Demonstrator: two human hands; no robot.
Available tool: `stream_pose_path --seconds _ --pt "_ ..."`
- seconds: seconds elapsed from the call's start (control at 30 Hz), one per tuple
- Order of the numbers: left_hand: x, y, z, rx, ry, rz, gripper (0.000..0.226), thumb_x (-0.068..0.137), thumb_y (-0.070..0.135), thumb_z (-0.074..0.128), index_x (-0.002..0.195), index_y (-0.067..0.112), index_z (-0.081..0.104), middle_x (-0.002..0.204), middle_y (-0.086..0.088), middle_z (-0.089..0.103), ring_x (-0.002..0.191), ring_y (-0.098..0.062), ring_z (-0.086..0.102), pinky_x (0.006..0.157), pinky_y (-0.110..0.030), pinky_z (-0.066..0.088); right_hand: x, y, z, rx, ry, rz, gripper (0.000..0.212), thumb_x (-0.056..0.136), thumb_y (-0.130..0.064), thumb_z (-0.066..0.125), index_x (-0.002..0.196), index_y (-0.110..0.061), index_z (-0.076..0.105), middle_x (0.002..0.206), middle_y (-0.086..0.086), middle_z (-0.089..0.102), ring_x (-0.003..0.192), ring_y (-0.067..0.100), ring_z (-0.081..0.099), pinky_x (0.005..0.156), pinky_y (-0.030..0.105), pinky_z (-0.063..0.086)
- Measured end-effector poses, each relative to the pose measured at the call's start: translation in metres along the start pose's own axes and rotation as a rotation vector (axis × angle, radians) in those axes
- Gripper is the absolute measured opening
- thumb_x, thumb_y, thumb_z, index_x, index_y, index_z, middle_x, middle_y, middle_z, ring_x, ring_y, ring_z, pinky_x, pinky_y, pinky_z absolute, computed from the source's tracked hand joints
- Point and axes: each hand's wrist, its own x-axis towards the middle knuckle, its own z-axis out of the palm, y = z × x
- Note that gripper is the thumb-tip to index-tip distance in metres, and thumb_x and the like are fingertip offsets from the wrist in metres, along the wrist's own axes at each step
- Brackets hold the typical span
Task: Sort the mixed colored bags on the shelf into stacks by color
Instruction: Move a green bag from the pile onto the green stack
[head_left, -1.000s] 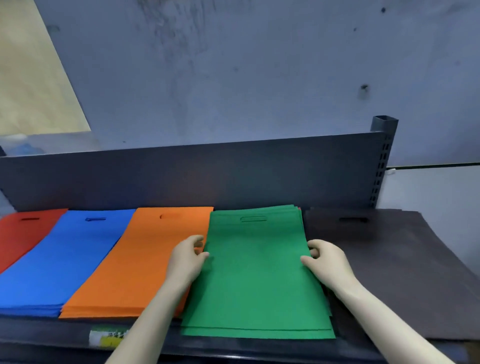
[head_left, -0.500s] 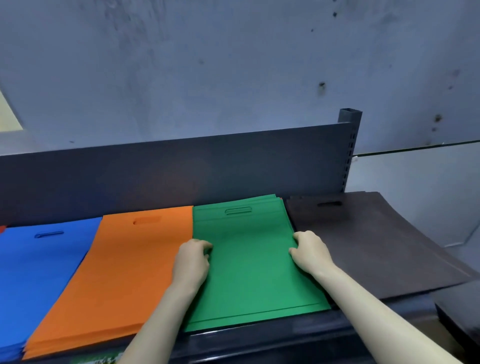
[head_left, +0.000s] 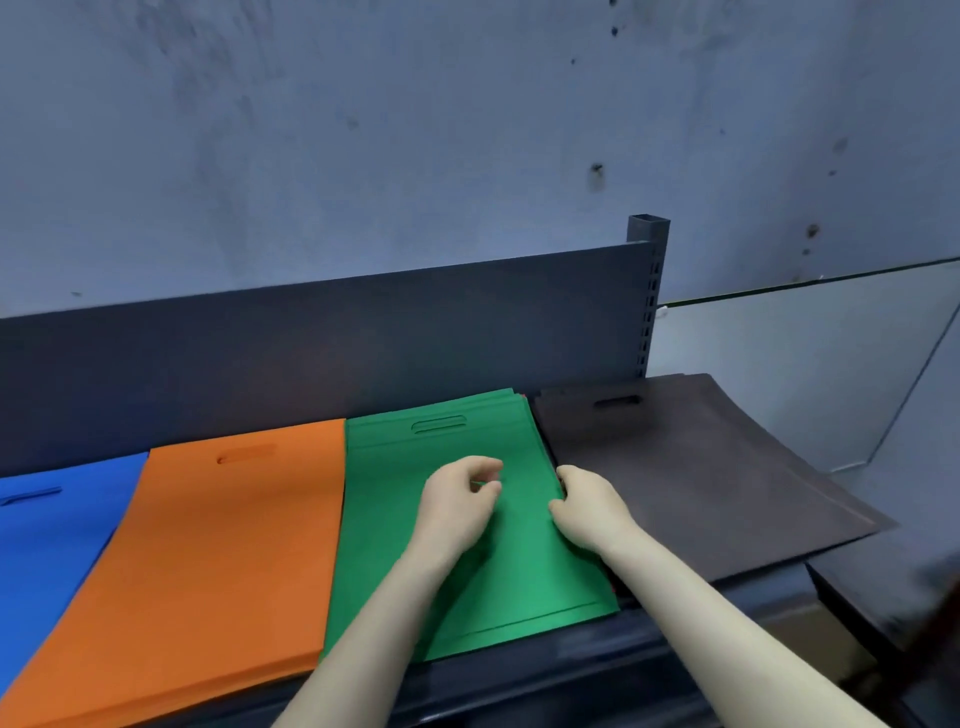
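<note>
Green bags (head_left: 467, 545) stacked on shelf between orange stack (head_left: 208, 545) and dark stack (head_left: 691, 478). My left hand (head_left: 457, 501) pinches top sheet; right hand (head_left: 587, 506) curled on stack's edge. Risk: pinch lifts several thin sheets together.

Shelf (head_left: 571, 670) with bag stacks (head_left: 228, 545)

Two bare forearms reach in from the lower edge of the view, each ending in one of the hands; the left hand (head_left: 457, 501) and the right hand (head_left: 589, 506) wear no gloves, rings, watch or bracelets, and no sleeve or cuff shows anywhere along either arm as far as the frame's bottom edge
</note>
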Motion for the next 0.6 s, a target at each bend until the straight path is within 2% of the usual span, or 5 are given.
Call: stream_pose_path --seconds 0.13,0.23,0.3,0.43,0.6 --pt "0.010 0.007 0.028 -0.194 -0.073 -0.194 0.024 0.091 0.007 0.051 0.111 0.009 0.066 0.104 -0.009 0.069 0.076 -0.015 0.062 0.082 -0.036 0.058 0.005 0.004 0.001 0.221 0.029 0.049 0.038 0.079 -0.003 0.050 0.114 -0.014 0.059 0.113 0.003 0.066 0.106 0.024 0.060 0.087 0.032 0.050" --pt "0.015 0.006 0.035 -0.198 -0.058 -0.243 0.015 0.093 0.020 0.052 0.096 0.014 0.065 0.091 -0.003 0.066 0.066 -0.012 0.058 0.080 -0.037 0.058 -0.002 0.011 0.005 0.367 0.068 -0.015 0.058 0.074 0.007 0.048 0.126 -0.018 0.058 0.123 -0.001 0.064 0.115 0.014 0.058 0.096 0.028 0.048" --pt "0.016 0.008 0.036 -0.208 -0.054 -0.268 0.022 0.092 0.033 0.054 0.090 0.015 0.065 0.085 -0.001 0.064 0.063 -0.012 0.057 0.081 -0.038 0.058 -0.007 0.014 0.011 0.352 0.094 -0.078 0.065 0.075 0.011 0.047 0.131 -0.020 0.055 0.129 -0.003 0.061 0.122 0.014 0.055 0.101 0.027 0.045" --pt "0.018 0.011 0.036 -0.213 -0.047 -0.327 0.035 0.086 0.051 0.058 0.084 0.016 0.062 0.078 0.002 0.060 0.063 -0.013 0.058 0.082 -0.038 0.057 -0.016 0.009 0.012 0.402 0.086 -0.193 0.067 0.075 0.010 0.044 0.134 -0.022 0.053 0.131 -0.003 0.060 0.126 0.013 0.052 0.104 0.030 0.044" --pt "0.021 0.018 0.032 -0.353 -0.039 -0.394 0.033 0.087 0.043 0.063 0.074 0.013 0.056 0.072 -0.003 0.056 0.064 -0.013 0.054 0.072 -0.028 0.057 -0.023 0.006 0.011 0.251 0.008 -0.314 0.060 0.078 -0.003 0.042 0.131 -0.029 0.051 0.123 0.002 0.056 0.120 0.020 0.052 0.100 0.034 0.045"
